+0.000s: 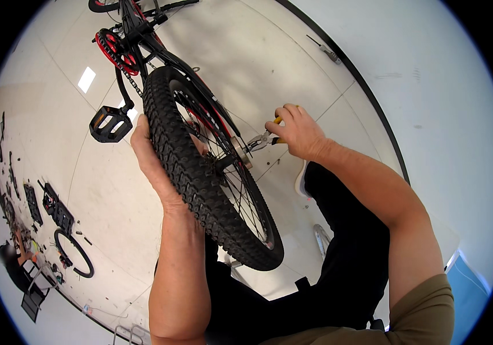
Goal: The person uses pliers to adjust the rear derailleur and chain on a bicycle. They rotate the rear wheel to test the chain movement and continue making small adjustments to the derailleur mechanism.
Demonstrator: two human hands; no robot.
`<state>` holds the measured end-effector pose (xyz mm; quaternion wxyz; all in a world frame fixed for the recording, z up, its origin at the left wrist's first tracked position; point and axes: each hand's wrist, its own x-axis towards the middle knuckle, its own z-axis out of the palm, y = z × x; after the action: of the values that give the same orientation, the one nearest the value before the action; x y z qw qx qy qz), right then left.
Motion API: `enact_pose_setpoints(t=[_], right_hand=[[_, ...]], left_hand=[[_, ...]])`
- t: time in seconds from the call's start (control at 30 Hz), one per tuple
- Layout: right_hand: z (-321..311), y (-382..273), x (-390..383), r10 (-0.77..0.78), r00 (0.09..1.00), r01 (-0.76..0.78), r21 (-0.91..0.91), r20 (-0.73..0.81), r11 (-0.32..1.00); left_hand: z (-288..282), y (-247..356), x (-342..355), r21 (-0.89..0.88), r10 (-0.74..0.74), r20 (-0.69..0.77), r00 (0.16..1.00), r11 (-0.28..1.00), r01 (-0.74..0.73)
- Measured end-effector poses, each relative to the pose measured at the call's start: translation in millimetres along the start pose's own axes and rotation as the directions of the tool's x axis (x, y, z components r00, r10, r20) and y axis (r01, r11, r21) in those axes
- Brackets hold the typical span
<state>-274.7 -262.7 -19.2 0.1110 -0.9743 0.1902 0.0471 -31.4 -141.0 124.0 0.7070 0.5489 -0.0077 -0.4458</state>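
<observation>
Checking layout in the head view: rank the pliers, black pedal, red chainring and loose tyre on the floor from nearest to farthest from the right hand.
From the right hand:
1. Pliers, in its grip.
2. Black pedal, left of the wheel.
3. Red chainring, upper left.
4. Loose tyre, lower left on the floor.

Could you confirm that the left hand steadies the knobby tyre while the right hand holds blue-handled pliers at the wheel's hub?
Not quite: the pliers have yellow handles, not blue, as the head view shows. The rest holds: the left hand steadies the knobby tyre while the right hand holds the pliers at the hub.
</observation>
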Motion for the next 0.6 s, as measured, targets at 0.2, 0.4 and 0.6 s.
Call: enact_pose_setpoints(t=[0.2, 0.4, 0.6], right_hand=[[-28, 13, 37, 0.019, 0.828, -0.191, 0.25, 0.56, 0.949], [-19, 9, 17, 0.06, 0.929, -0.187, 0.324, 0.366, 0.927], [-10, -11, -8, 0.077, 0.997, -0.075, 0.137, -0.011, 0.988]], left_hand=[[-1, 0, 1, 0.006, -0.002, -0.028, 1.0, 1.0, 0.003], [-1, 0, 2, -0.006, -0.024, -0.037, 0.999, 1.0, 0.024], [2, 1, 0, 0.0, -0.031, -0.059, 0.998, 1.0, 0.031]])
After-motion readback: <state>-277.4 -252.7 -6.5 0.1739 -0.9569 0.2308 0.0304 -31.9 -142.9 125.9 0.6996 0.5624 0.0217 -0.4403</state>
